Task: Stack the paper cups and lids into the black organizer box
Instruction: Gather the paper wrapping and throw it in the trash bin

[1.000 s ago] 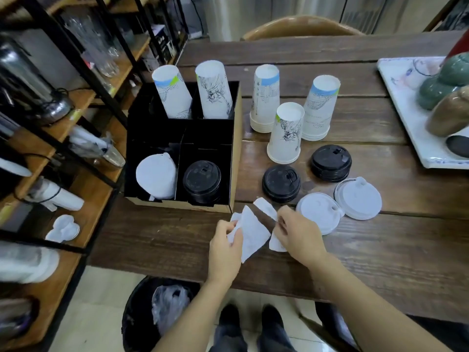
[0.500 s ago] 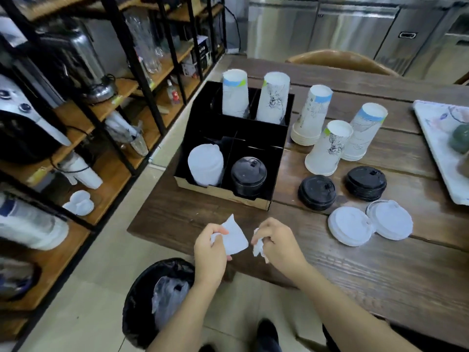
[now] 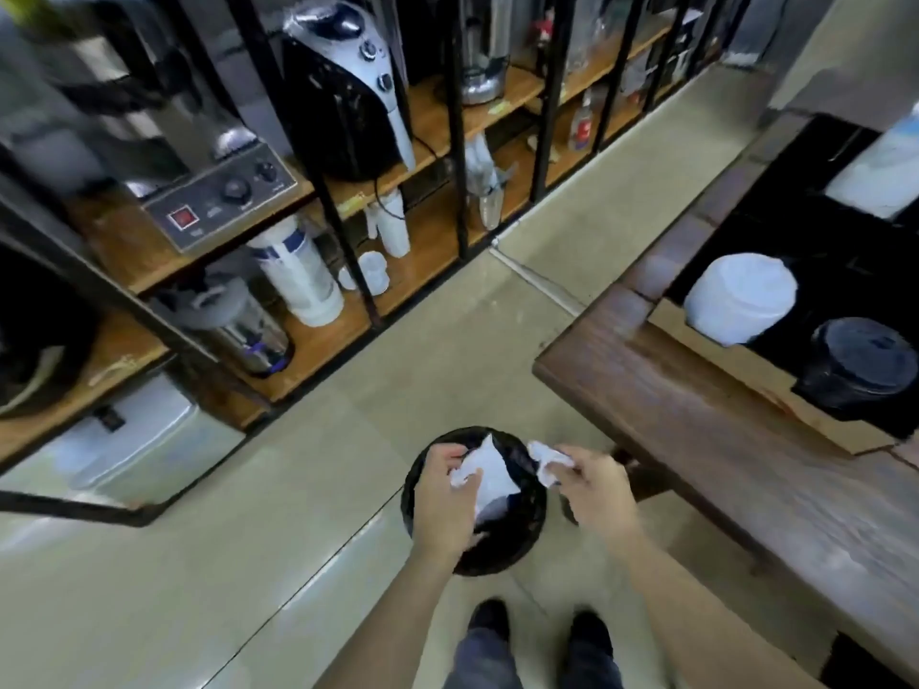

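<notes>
Both hands are held over a black trash bin (image 3: 517, 539) on the floor. My left hand (image 3: 442, 494) grips a white piece of paper (image 3: 490, 472). My right hand (image 3: 597, 492) grips a smaller crumpled white paper scrap (image 3: 547, 460). The black organizer box (image 3: 746, 251) sits on the wooden table (image 3: 721, 440) at the right edge of the view. Its front compartments hold a stack of white lids (image 3: 741, 303) and a stack of black lids (image 3: 863, 363). A paper cup (image 3: 880, 171) stands in a rear compartment, blurred. The loose cups and lids are out of view.
A black metal rack with wooden shelves (image 3: 447, 116) runs along the left and back, holding kitchen appliances (image 3: 348, 87), a metal urn (image 3: 238, 320) and white containers (image 3: 298, 276). Beige tiled floor (image 3: 248, 589) lies between rack and table. My shoes (image 3: 542, 634) stand beside the bin.
The view has swung left and down from the table to the floor. Both hands have carried the paper pieces off the table edge to above the trash bin.
</notes>
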### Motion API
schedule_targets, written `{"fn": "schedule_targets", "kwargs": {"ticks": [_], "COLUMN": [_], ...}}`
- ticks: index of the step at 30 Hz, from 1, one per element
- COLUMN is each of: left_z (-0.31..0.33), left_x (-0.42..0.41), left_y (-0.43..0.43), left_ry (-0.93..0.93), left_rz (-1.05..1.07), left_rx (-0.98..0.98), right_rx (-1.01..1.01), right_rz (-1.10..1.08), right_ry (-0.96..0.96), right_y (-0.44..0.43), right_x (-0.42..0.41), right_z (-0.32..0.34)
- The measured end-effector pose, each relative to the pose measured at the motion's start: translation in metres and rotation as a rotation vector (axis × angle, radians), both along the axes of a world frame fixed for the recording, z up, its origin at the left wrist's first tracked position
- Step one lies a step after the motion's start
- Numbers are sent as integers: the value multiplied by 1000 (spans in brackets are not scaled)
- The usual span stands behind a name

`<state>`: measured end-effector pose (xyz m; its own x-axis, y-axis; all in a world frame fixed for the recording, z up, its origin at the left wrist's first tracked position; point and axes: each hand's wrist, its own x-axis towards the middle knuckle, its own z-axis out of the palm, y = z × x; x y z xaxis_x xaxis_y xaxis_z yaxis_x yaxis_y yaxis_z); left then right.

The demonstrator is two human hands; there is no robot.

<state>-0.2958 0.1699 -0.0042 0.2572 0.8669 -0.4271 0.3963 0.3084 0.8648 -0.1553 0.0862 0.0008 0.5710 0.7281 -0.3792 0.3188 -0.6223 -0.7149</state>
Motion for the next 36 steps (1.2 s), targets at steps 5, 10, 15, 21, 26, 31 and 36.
{"fn": "schedule_targets", "kwargs": {"ticks": [5, 10, 15, 21, 26, 31, 36], "left_z": [-41, -129, -256, -387, -404, -325, -208], "left_x": [-25, -23, 1, 9, 3, -2, -4], "left_y": [16, 28, 47, 55, 48, 57, 81], "left_ry": [-15, 115, 236, 450, 669, 729, 757], "left_rz": [71, 33, -69, -188, -534, -562, -511], "left_rx": [-65, -93, -50, -94, -142, 24, 180], "right_rx": [-44, -155, -224, -434, -511, -396, -230], "right_rz": [-102, -8, 91, 225, 428, 588, 616], "right_ry": [169, 133, 15, -51, -44, -200, -181], "right_y": [29, 50, 65, 71, 73, 81, 99], "right_x": [-16, -18, -14, 0, 13, 9, 3], "right_z": [-39, -130, -266, -389, -394, -318, -202]}}
